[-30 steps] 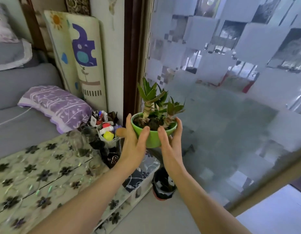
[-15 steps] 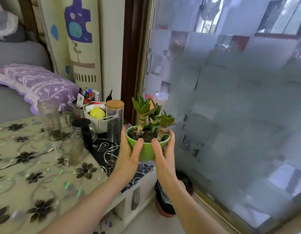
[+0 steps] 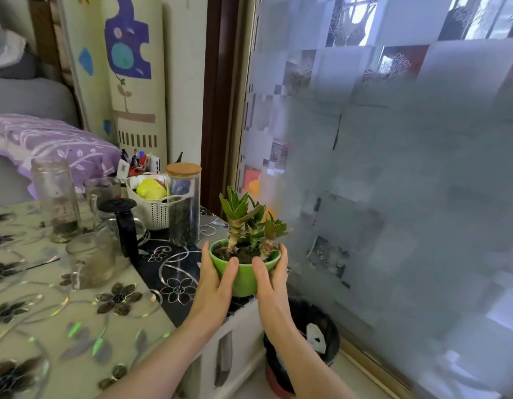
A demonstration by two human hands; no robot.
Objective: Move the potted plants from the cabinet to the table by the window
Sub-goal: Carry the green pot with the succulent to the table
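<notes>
You are looking across the surface [image 3: 77, 321] by the window, draped in a flowered cloth, and nothing on its left stretch is a plant: a clear glass jar [image 3: 55, 200] is standing beside a purple pillow [image 3: 54, 142], with a glass mug [image 3: 91, 260] and a black-lidded pitcher [image 3: 121, 223] nearer you. Further right, a white basket [image 3: 156, 208] is holding a yellow object and some pens, and a cork-lidded canister [image 3: 184, 204] is standing just beside it.

At the right end of the surface your left hand [image 3: 213, 283] is cupping one side of the green pot [image 3: 245, 276], thumb lying across its front wall, while your right hand [image 3: 274, 279] is cupping the other side in the same way. So both grips are wrapping the pot, and its succulent [image 3: 245, 218] is standing upright. The pot is sitting low over the dark patterned corner near the window [image 3: 393, 168]; whether its base is touching the cloth you cannot tell, because your hands are hiding it.

By my judgement, you are finishing the placing of this one plant. You are not yet letting go, and any further pots at the cabinet are lying outside this view.

No brand, label or writing is readable; the card in the basket is too small to make out.
</notes>
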